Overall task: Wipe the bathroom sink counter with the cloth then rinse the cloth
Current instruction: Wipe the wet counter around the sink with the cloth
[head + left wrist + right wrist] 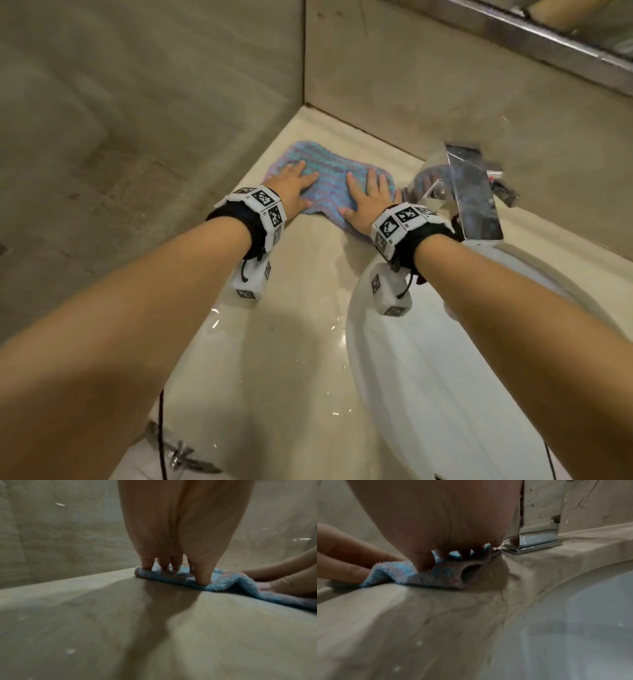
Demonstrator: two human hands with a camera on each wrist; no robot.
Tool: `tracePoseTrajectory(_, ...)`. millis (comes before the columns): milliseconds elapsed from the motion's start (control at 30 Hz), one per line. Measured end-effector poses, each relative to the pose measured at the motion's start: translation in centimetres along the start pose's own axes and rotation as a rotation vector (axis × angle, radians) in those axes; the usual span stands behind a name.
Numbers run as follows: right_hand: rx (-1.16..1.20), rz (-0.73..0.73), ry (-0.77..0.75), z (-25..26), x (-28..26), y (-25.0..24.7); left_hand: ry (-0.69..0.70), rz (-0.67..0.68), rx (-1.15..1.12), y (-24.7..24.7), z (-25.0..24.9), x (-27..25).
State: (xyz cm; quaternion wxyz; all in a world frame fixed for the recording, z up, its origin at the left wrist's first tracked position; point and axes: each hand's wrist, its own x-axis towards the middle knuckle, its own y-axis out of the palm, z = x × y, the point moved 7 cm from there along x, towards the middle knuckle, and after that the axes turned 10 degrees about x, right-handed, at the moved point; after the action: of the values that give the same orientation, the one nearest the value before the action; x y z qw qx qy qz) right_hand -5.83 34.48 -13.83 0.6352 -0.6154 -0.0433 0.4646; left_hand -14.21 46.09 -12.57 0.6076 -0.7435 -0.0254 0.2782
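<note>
The cloth (329,181) was spread flat on the table (301,329), just left of the tap (474,195) and beyond the sink (428,377). It was pressed down by the left hand (291,192) and the right hand (368,202), side by side, each grip released with fingers straight.

The beige stone counter (301,274) runs into the wall corner, with the white sink (428,377) set into its right part. A blue cloth (329,178) lies spread flat on it near the corner, just left of the chrome tap (476,198). Water drops (334,327) dot it beside the sink.
</note>
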Motion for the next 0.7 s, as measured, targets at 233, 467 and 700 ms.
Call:
tracePoseTrajectory(233,0.091,-0.083,0.093,-0.3,3.4,-1.5,0.006,0.016,0.075,-2.1,0.2,4.7)
tracePoseTrajectory(467,0.02,-0.064,0.141,-0.8,6.2,-3.2,0.036,0.014,0.093,-3.1,0.8,7.8)
tracePoseTrajectory(700,0.051,-0.13,0.148,-0.3,6.6,-2.9,0.042,0.038,0.141,-3.9,0.2,9.1)
